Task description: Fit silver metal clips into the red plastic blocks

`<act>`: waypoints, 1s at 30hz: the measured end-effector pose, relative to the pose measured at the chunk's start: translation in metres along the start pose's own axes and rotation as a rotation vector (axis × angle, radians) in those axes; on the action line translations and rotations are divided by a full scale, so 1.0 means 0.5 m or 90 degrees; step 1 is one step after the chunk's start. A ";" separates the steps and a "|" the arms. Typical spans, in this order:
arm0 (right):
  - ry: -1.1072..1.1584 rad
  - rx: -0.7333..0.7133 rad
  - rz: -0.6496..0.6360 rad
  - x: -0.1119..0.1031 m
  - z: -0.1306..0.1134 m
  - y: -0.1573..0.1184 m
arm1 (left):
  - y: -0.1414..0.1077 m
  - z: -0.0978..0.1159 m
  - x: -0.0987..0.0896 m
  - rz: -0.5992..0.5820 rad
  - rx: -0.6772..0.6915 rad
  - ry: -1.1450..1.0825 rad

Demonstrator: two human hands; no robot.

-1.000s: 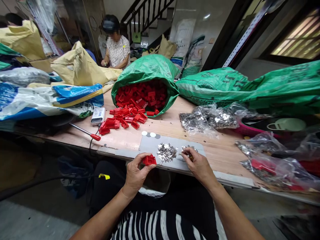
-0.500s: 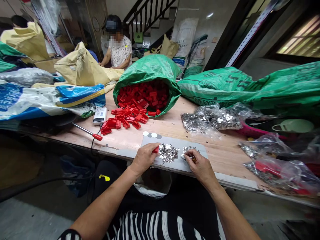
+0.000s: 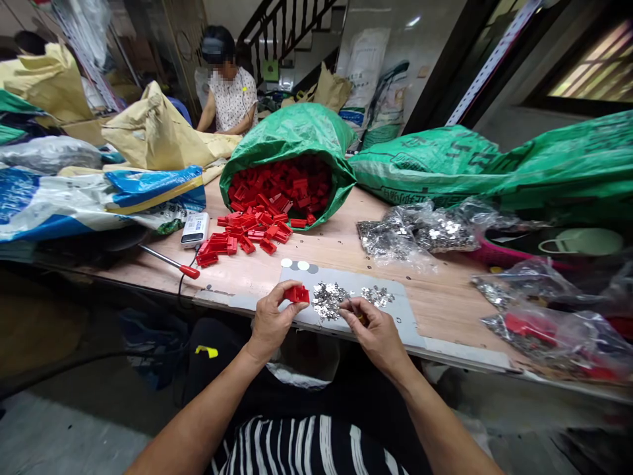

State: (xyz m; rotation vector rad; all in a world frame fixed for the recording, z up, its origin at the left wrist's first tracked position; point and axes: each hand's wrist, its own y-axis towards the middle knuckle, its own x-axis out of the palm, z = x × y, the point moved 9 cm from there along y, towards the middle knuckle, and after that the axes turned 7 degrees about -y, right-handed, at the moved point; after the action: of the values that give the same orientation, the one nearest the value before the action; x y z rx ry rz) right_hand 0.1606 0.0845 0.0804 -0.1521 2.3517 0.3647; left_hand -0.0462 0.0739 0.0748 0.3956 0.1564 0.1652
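Observation:
My left hand (image 3: pixel 274 318) is closed on a red plastic housing (image 3: pixel 298 294), gripped between thumb and fingers above the left edge of the grey mat (image 3: pixel 408 310). Its hollow side shows. Over the mat, my right hand (image 3: pixel 373 330) is pinched around a small tool with a yellowish handle (image 3: pixel 363 319); most of the tool is hidden by the fingers. The right fingertips are at the edge of a heap of small silvery metal pieces (image 3: pixel 329 300). A smaller heap of silvery pieces (image 3: pixel 378 296) lies beyond that hand.
A green sack (image 3: pixel 291 128) lies on its side, spilling red plastic housings (image 3: pixel 247 232) onto the table. Left are a white device (image 3: pixel 194 229) and a red-handled rod (image 3: pixel 173 262). Bagged metal pieces (image 3: pixel 420 231) lie right. Across the table sits a person (image 3: pixel 231 99).
My right hand has moved left from the smaller heap to the larger one. My left hand has shifted slightly left and turned the red housing so more of it shows.

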 end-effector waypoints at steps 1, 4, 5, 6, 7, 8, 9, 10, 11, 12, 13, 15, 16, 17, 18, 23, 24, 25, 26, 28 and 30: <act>0.017 -0.014 0.000 0.007 -0.019 0.000 | -0.008 0.004 0.002 -0.002 -0.004 -0.010; 0.037 -0.048 0.012 0.015 -0.069 0.004 | -0.031 0.025 0.008 -0.007 0.019 0.007; 0.034 -0.062 0.014 0.017 -0.083 0.005 | -0.037 0.032 0.009 -0.008 0.031 0.016; 0.027 -0.080 0.013 0.020 -0.096 0.006 | -0.041 0.039 0.010 -0.007 0.043 0.025; 0.019 -0.102 0.011 0.022 -0.108 0.006 | -0.045 0.044 0.010 -0.004 0.053 0.032; 0.011 -0.124 0.008 0.025 -0.118 0.005 | -0.047 0.048 0.009 0.000 0.061 0.036; 0.003 -0.143 0.006 0.028 -0.125 0.004 | -0.049 0.051 0.009 0.003 0.069 0.038; -0.005 -0.158 0.004 0.031 -0.129 0.003 | -0.051 0.054 0.009 0.006 0.077 0.037; -0.009 -0.168 0.002 0.035 -0.131 0.003 | -0.053 0.057 0.009 0.007 0.085 0.035; -0.011 -0.174 -0.001 0.038 -0.132 0.002 | -0.055 0.060 0.010 0.006 0.094 0.033; -0.010 -0.178 -0.004 0.041 -0.131 0.001 | -0.056 0.062 0.011 0.005 0.103 0.031; 0.000 -0.185 -0.013 0.046 -0.131 0.001 | -0.061 0.065 0.012 0.010 0.115 0.026; 0.010 -0.190 -0.016 0.046 -0.132 0.000 | -0.063 0.065 0.012 0.016 0.116 0.022; 0.023 -0.194 -0.019 0.045 -0.134 0.000 | -0.065 0.065 0.010 0.023 0.114 0.018; 0.040 -0.194 -0.026 0.044 -0.134 0.001 | -0.067 0.064 0.008 0.034 0.109 0.014; 0.138 -0.105 -0.108 0.044 -0.113 0.009 | -0.075 0.054 -0.002 0.070 0.062 -0.016; 0.150 -0.073 -0.112 0.043 -0.103 0.011 | -0.075 0.052 -0.003 0.069 0.054 -0.022; 0.159 -0.044 -0.108 0.041 -0.093 0.013 | -0.076 0.051 -0.003 0.068 0.049 -0.026; 0.167 -0.021 -0.104 0.040 -0.084 0.015 | -0.076 0.051 -0.002 0.066 0.049 -0.029; 0.183 -0.004 -0.108 0.044 -0.077 0.016 | -0.077 0.055 -0.002 0.062 0.064 -0.028; 0.197 -0.008 -0.126 0.053 -0.077 0.016 | -0.078 0.065 0.000 0.056 0.093 -0.021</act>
State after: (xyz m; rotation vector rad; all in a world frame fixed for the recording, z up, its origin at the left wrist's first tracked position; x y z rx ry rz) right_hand 0.1144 0.0801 0.0902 -0.4742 2.6086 0.2738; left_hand -0.0352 0.0265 0.0890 0.5514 0.1184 0.2343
